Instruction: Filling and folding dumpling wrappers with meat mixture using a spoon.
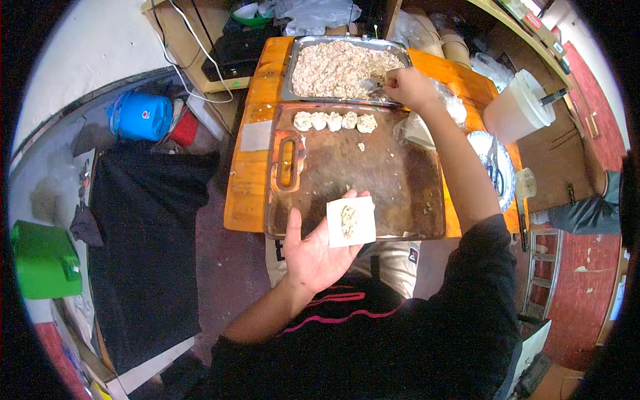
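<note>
My left hand (320,255) is palm up in front of the chopping board's near edge. A square dough wrapper (367,220) rests on its fingers, with a smear of minced filling (349,220) in the middle. Over the right part of a metal tray (289,90) is my right hand (407,87), its fingers closed on a blurred utensil, apparently a spoon (371,86). The tray holds a wide heap of pale minced filling (340,65). On the worn brown chopping board (360,170), several folded dumplings (334,121) sit in a row along the far side.
A plastic bag (452,107) lies beside the board, partly behind my right forearm. Scissors (495,170) rest on a patterned plate (480,142) at the wooden table's (240,190) right. Beyond stands a white bucket (515,110). Another person's sleeve (580,215) shows far right.
</note>
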Demonstrator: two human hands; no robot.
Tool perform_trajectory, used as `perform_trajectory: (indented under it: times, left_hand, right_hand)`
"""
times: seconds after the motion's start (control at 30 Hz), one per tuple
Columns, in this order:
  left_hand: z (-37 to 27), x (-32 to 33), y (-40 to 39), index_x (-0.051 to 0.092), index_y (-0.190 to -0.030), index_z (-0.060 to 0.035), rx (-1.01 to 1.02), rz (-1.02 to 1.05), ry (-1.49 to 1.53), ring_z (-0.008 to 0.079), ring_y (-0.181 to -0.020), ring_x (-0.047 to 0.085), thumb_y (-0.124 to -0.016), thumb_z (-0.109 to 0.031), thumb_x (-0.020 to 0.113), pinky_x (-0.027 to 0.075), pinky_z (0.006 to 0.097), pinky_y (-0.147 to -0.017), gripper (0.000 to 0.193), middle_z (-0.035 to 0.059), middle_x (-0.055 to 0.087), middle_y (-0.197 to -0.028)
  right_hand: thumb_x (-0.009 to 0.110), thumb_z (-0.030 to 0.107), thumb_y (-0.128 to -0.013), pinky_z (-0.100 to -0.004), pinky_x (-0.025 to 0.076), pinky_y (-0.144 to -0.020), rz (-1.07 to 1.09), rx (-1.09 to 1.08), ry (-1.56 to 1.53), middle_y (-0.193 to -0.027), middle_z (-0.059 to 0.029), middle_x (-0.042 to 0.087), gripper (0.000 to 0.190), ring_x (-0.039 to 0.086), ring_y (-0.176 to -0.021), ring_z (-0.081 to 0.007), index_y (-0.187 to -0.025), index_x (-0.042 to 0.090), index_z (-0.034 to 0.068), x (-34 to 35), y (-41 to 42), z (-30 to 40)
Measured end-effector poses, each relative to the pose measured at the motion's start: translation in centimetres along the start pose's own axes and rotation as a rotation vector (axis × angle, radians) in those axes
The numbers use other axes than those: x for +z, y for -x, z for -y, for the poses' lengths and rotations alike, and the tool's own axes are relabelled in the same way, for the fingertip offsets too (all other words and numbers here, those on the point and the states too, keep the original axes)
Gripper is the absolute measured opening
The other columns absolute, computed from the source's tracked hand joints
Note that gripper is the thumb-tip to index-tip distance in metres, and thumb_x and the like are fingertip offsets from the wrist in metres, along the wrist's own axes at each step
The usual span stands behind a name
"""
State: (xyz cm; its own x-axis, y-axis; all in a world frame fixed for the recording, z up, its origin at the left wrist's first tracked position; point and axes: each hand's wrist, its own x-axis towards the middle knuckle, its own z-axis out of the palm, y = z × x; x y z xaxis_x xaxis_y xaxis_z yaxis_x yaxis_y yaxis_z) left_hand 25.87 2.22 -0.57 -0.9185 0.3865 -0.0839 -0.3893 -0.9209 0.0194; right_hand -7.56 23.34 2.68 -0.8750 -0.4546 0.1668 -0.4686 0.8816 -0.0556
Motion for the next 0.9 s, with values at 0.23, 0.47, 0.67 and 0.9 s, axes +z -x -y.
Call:
perform_trajectory:
  times: [0.23,0.47,0.67,0.9]
  left_hand:
    - [-0.6,-0.5,0.5,0.02,-0.16,0.0018,0.024,0.007,-0.019,0.0283,-0.156,0.022,-0.092,-0.078,0.039,0.017,0.042,-0.127,0.106,0.0169,0.021,-0.168]
    - [-0.5,-0.5,0.5,0.02,-0.16,0.0022,0.008,0.0,0.049,0.0285,-0.156,0.022,-0.093,-0.078,0.036,0.017,0.0425,-0.127,0.105,0.0174,0.022,-0.168]
    - [-0.5,-0.7,0.4,0.022,-0.16,0.0019,0.026,-0.017,0.091,0.0292,-0.155,0.025,-0.095,-0.076,0.034,0.018,0.0438,-0.126,0.103,0.0181,0.024,-0.168]
    - [-0.3,-0.1,-0.8,0.028,-0.159,-0.0022,-0.002,-0.046,0.034,0.0266,-0.151,0.031,-0.096,-0.077,0.029,0.019,0.0429,-0.126,0.098,0.0148,0.032,-0.164]
  right_hand:
    - [0.079,0.026,-0.078,-0.0368,0.053,-0.067,-0.023,0.071,-0.526,-0.069,-0.01,0.069,0.024,0.066,-0.066,-0.0187,-0.078,0.072,0.003,3.1,-0.6,-3.4]
    - [0.078,0.02,-0.084,-0.0291,0.048,-0.067,-0.069,-0.021,-0.77,-0.07,0.0016,0.063,0.024,0.055,-0.067,-0.0094,-0.073,0.065,0.004,3.4,-1.3,-5.7]
    - [0.077,0.017,-0.088,-0.0256,0.042,-0.063,-0.079,-0.06,-0.927,-0.071,0.0055,0.059,0.025,0.051,-0.068,-0.0053,-0.071,0.061,0.008,-0.3,1.5,-4.8]
    - [0.075,0.014,-0.092,-0.0202,0.034,-0.057,-0.028,-0.052,-1.004,-0.069,0.01,0.053,0.026,0.045,-0.063,0.0008,-0.072,0.058,0.012,-5.9,7.0,-2.7]
